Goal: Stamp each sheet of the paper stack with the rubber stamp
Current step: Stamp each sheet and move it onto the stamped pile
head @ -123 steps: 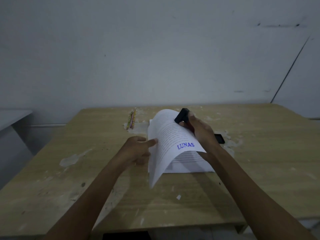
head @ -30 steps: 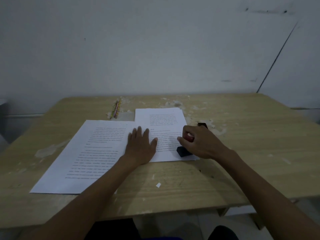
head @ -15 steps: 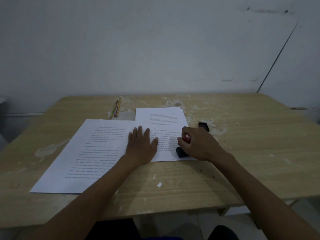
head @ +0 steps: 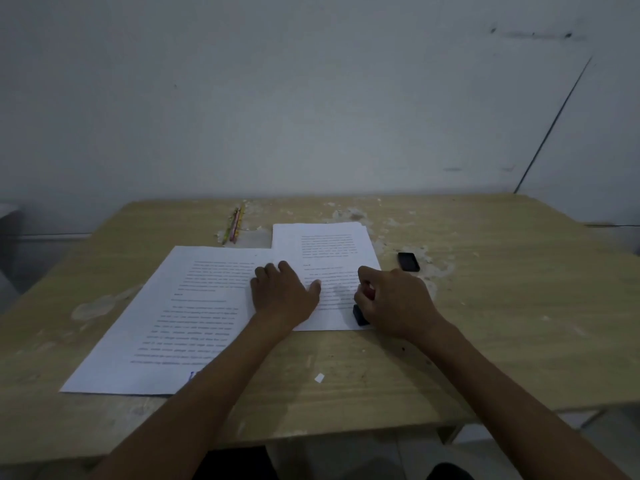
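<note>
A stack of printed white sheets [head: 329, 244] lies in the middle of the wooden table [head: 485, 306]. My left hand [head: 282, 294] rests flat on the stack's left edge, fingers slightly curled. My right hand [head: 394, 303] grips the rubber stamp [head: 360, 315], black at the base with a bit of red showing between my fingers, and presses it on the lower right corner of the top sheet. To the left lies a single sheet [head: 166, 323] with printed text; a trace of blue ink shows at its lower edge beside my forearm.
A small black stamp cap or pad [head: 408, 261] lies right of the stack. Two pencils [head: 235, 223] lie at the back of the table. A scrap of paper [head: 319, 377] sits near the front edge. The wall stands close behind the table.
Four seconds ago my left hand was lifting a stamped sheet over; that sheet now lies flat at the left. Since one second ago the stamp has stayed down on the top sheet's corner.
</note>
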